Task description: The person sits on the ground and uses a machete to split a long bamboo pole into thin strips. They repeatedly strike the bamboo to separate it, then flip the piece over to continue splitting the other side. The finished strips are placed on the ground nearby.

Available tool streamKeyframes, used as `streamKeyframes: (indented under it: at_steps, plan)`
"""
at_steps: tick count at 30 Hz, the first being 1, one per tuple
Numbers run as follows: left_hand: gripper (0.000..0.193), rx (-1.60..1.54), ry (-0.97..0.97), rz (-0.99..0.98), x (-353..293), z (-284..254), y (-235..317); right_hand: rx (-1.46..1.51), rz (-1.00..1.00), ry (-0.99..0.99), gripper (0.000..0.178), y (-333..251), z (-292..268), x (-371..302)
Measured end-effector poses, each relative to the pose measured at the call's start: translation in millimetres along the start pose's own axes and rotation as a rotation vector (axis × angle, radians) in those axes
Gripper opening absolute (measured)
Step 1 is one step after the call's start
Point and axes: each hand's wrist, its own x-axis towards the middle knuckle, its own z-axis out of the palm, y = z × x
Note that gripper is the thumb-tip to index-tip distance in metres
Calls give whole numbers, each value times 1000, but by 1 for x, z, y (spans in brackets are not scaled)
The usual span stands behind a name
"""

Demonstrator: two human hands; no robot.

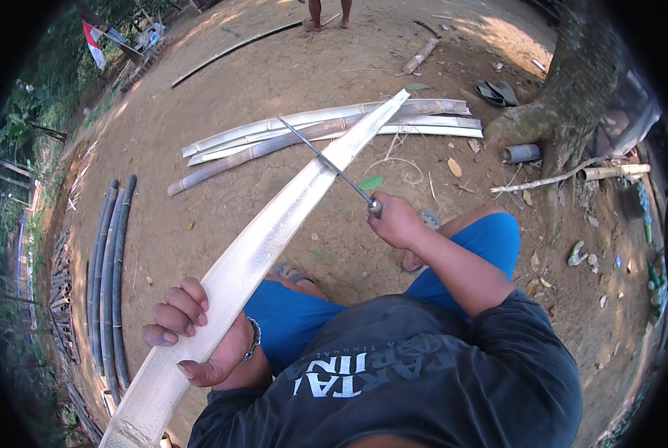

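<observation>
A long split bamboo piece (263,228), pale inner face up, runs from the lower left and narrows toward the upper middle. My left hand (233,347) is closed around its wide near part, fingers over one edge and thumb on the other side. In my right hand (399,222) is the handle of a knife (304,138) with a long thin dark blade, seen nearly edge-on. The blade lies across the bamboo piece toward its far, narrow part. Whether it cuts into the surface cannot be made out.
Several split bamboo lengths (237,153) lie on the dirt ahead. Dark bamboo poles (106,276) rest at the left. A tree trunk (580,82), sandals (497,93) and a short bamboo section (521,154) are at the right. Another person's legs (315,11) show far ahead beside a long strip (237,52).
</observation>
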Motion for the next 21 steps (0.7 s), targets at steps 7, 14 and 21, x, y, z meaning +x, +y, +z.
streamKeyframes:
  at_steps: [7,14,21]
  plan:
    - [39,48,20,5,-4,9,4,81,-377,25,18,-16,17,-32]
    - [36,15,14,0,-8,3,11,-41,-270,-155,19,-12,-6,-23]
    - [38,58,0,-25,-6,12,7,-21,-141,-74,17,20,-10,8]
